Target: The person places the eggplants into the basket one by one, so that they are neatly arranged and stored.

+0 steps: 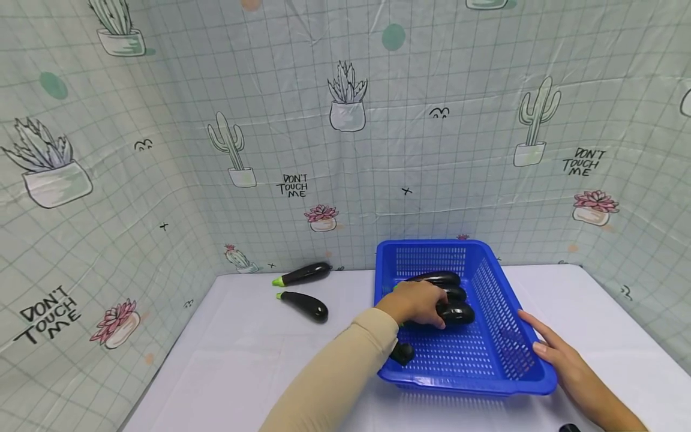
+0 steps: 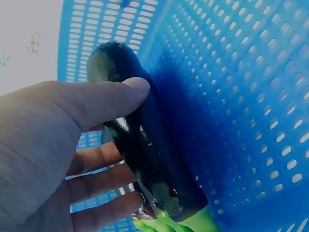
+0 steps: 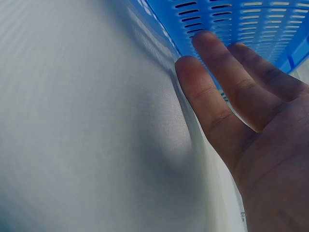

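My left hand point(image 1: 420, 303) reaches inside a blue plastic basket point(image 1: 518, 378) and grips a glossy dark eggplant point(image 1: 456, 312). In the left wrist view the thumb lies over the eggplant point(image 2: 154, 159) and the fingers curl beneath it; its green stem end points toward the lower right. Further eggplants point(image 1: 439, 278) lie side by side just beyond the hand in the basket. At the basket's right rim, my right hand point(image 1: 567, 360) rests with index finger and thumb at the edge. The right wrist view shows its other fingers point(image 3: 241, 92) nearly straight along the basket's outer wall.
Two more eggplants, one farther back point(image 1: 306, 273) and one nearer point(image 1: 305, 306), lie on the white table point(image 1: 243, 354) left of the basket. A cactus-print cloth point(image 1: 399, 156) hangs behind and at both sides.
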Tool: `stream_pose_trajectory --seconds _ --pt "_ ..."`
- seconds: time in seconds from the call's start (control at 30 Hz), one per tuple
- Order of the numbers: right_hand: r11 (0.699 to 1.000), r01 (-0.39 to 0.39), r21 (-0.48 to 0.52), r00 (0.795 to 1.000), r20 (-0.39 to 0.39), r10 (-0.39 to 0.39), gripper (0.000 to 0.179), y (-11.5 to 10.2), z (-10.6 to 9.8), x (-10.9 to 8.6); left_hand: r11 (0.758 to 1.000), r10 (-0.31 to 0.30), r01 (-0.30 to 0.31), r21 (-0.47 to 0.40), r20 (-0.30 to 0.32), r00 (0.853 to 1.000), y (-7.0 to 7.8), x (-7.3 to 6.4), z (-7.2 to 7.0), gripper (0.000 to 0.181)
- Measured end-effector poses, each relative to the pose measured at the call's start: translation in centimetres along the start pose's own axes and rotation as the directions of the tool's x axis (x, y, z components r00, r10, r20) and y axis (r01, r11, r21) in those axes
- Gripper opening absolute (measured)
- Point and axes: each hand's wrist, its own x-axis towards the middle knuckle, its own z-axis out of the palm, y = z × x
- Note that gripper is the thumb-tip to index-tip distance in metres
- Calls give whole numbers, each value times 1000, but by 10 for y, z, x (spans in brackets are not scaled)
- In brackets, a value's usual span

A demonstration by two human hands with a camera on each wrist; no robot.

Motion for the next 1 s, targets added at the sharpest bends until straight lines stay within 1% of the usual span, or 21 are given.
stream_pose_trajectory --seconds 0.1,0.2,0.3,0.4,0.5,0.67,0.8,0.9,1.0 --pt "1000 -7 -7 1000 -11 7 55 0 1 0 998 13 -13 59 -2 1000 4 0 2 44" --pt "1000 -10 -20 1000 -20 9 55 0 1 0 996 14 -13 86 -14 1000 6 0 2 44" --pt "1000 -14 -18 1000 -17 14 54 -1 2 0 995 -6 10 97 -33 999 6 -1 3 42" --pt "1000 -24 -9 1000 -13 24 54 -1 1 0 995 -35 38 89 -33 999 3 -2 3 39" --pt "1000 -24 -3 1000 -9 24 54 -1 1 0 997 -47 48 55 -22 999 -1 -4 2 35" --pt "1000 6 10 1000 0 -6 54 0 0 -1 999 -38 38 -24 -19 999 -9 -9 -3 28" --pt "1000 12 18 1000 -4 -12 54 3 1 -1 995 -31 28 -96 -30 999 -18 -16 -9 34" --pt "1000 8 29 1000 2 -8 54 4 1 -1 984 -13 3 -177 -53 999 -28 -25 -15 39" --pt "1000 12 29 1000 2 -12 55 6 1 -2 957 6 -29 -288 -77 997 -40 -36 -22 38"
